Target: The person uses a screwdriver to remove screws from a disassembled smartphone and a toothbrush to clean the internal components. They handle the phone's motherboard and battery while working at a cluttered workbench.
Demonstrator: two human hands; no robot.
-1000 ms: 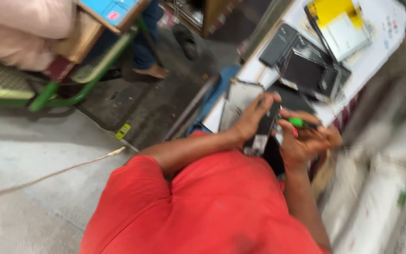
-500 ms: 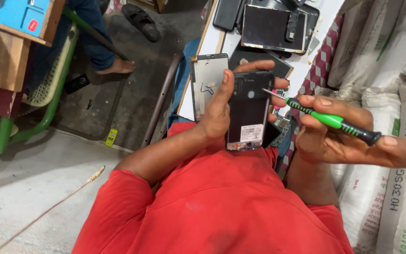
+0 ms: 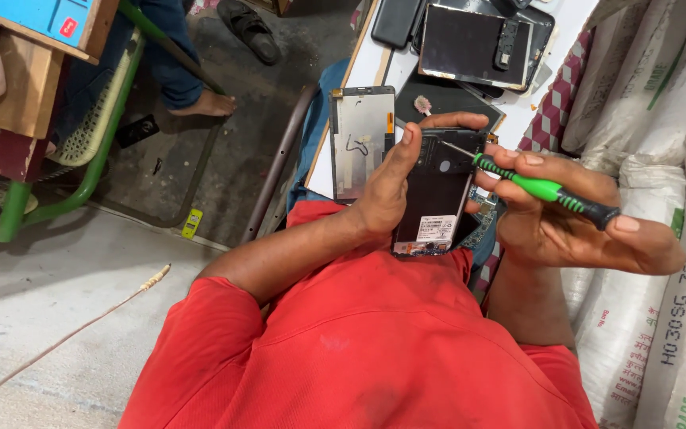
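An opened black smartphone with its back cover off (image 3: 436, 191) is held upright just above the red-shirted chest, gripped by the left hand (image 3: 387, 187), whose thumb and fingers wrap its edges. The right hand (image 3: 573, 222) is closed around a green-and-black-handled screwdriver (image 3: 545, 191), its metal tip touching the phone's upper right corner. Just left lies a detached phone screen panel (image 3: 361, 143) on the white counter (image 3: 375, 67), with a dark tablet (image 3: 470, 44) farther off. White woven sacks (image 3: 676, 119) are stacked at right.
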